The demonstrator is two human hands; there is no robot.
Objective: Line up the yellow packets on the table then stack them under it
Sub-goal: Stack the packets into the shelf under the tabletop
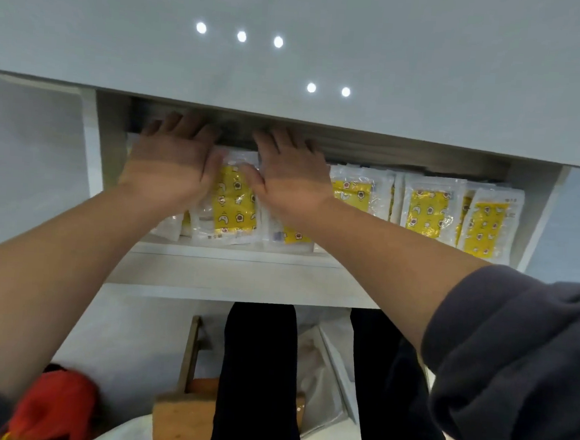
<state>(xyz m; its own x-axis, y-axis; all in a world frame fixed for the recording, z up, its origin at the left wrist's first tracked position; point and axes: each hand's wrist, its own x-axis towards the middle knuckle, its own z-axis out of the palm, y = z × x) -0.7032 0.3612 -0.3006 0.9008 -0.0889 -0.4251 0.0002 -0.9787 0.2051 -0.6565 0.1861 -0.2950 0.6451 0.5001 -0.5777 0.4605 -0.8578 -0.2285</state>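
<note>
Several yellow packets in clear wrappers stand side by side on the shelf (231,253) under the glossy table top (328,50). My left hand (173,156) and my right hand (287,169) lie flat, palms down, fingers straight and reaching back under the table edge. They press on the packets at the left part of the row. One yellow packet (235,204) shows between the two hands. More yellow packets (423,208) stand to the right, untouched, with the last one (487,226) near the shelf's right wall.
White side walls (95,144) close the shelf at left and right. Below the shelf are my dark trouser legs (257,372), a wooden stool (182,411), a clear plastic bag (326,370) and a red cloth (52,406) on the pale floor.
</note>
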